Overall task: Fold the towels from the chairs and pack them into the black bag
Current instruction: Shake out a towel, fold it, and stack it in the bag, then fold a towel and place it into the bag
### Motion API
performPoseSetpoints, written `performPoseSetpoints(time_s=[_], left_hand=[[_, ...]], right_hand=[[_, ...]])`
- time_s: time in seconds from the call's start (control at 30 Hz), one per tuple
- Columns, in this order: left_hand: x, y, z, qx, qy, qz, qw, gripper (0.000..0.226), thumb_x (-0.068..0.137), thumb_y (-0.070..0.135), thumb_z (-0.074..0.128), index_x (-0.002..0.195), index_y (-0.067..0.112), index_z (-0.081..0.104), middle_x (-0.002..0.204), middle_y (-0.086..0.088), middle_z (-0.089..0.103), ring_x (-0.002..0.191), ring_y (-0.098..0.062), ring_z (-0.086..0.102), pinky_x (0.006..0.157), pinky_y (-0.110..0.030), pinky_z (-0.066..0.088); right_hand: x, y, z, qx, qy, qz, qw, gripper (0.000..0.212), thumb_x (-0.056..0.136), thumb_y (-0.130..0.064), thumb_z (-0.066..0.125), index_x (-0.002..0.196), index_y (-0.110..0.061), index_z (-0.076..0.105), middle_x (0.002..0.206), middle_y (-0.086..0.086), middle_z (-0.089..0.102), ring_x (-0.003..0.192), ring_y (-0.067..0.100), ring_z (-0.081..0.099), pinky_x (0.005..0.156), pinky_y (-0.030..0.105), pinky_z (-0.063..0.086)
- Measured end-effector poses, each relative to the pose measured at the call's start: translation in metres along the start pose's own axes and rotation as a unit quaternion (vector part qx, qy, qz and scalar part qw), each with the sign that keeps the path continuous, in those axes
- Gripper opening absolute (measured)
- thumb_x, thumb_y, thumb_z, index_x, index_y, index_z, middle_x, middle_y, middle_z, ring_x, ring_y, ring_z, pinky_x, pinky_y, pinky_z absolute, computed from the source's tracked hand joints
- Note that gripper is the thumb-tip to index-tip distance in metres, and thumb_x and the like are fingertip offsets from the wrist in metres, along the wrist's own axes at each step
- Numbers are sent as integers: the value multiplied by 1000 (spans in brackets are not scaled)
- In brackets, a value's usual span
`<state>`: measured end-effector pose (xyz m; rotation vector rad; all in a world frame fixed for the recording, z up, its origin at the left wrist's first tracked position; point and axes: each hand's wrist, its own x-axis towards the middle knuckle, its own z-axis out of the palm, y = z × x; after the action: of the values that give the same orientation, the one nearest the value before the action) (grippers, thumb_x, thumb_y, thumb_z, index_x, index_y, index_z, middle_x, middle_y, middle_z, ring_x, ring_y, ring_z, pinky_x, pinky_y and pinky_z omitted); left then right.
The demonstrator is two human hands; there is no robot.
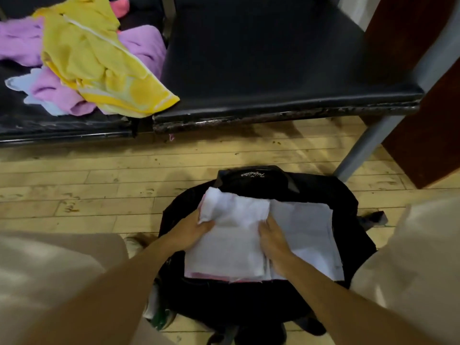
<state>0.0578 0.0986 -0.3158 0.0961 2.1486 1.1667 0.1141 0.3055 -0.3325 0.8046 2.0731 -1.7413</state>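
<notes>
A black bag (321,192) lies on the wooden floor between my knees. On top of it rest folded white towels (236,247), with a pink edge showing underneath. My left hand (193,230) grips the left side of the top towel, whose far corner is bunched up. My right hand (273,241) lies flat on the towel's right edge, beside another folded white towel (306,235). On the left chair sits a heap of unfolded towels: a yellow one (99,63) on top of purple ones (146,46), plus a light blue one (17,82).
Two black chair seats stand side by side ahead, the left chair (49,123) and the right chair (273,58). A grey metal chair leg (361,150) slants down beside the bag. A dark brown panel (428,120) stands at the right. My knees flank the bag.
</notes>
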Motion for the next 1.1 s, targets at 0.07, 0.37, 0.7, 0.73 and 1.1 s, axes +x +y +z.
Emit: performPoseSetpoints(time_s=[0.07, 0.37, 0.7, 0.73, 1.1], left_hand=[[5, -4, 0, 14, 18, -7, 1000, 67, 88, 54, 53, 145, 34, 26, 143, 3, 45, 127, -14, 46, 107, -32, 37], [26, -7, 3, 83, 75, -79, 991, 67, 98, 30, 48, 151, 14, 9, 135, -16, 50, 117, -32, 53, 95, -37, 45], [-4, 19, -14, 239, 62, -54, 968, 33, 92, 30, 55, 119, 14, 45, 115, -11, 60, 94, -25, 59, 74, -34, 49], [-9, 25, -15, 254, 64, -57, 963, 25, 90, 27, 55, 110, 15, 45, 110, -12, 60, 87, -24, 57, 69, -33, 48], [-79, 118, -53, 120, 132, 99, 979, 12, 90, 5, 59, 100, 11, 60, 81, 3, 56, 68, -1, 57, 57, -12, 40]], right_hand=[[6, 3, 6, -32, -5, -4, 999, 46, 105, -24, 33, 150, -17, 30, 146, 6, 44, 131, 25, 45, 105, 32, 38], [32, -2, 11, -92, -34, 9, 995, 44, 103, -21, 39, 148, -19, 37, 144, 5, 49, 129, 27, 46, 98, 27, 36], [12, -20, -7, -184, -89, 7, 979, 51, 96, -14, 51, 146, -14, 38, 142, 13, 48, 127, 31, 48, 106, 37, 40], [9, -25, -10, -195, -91, 5, 976, 48, 97, -16, 52, 143, -13, 41, 141, 13, 49, 127, 31, 48, 106, 37, 40], [-50, -147, -29, -155, -151, -40, 975, 27, 98, -11, 52, 125, -9, 52, 118, 10, 60, 90, 24, 66, 72, 31, 58]])
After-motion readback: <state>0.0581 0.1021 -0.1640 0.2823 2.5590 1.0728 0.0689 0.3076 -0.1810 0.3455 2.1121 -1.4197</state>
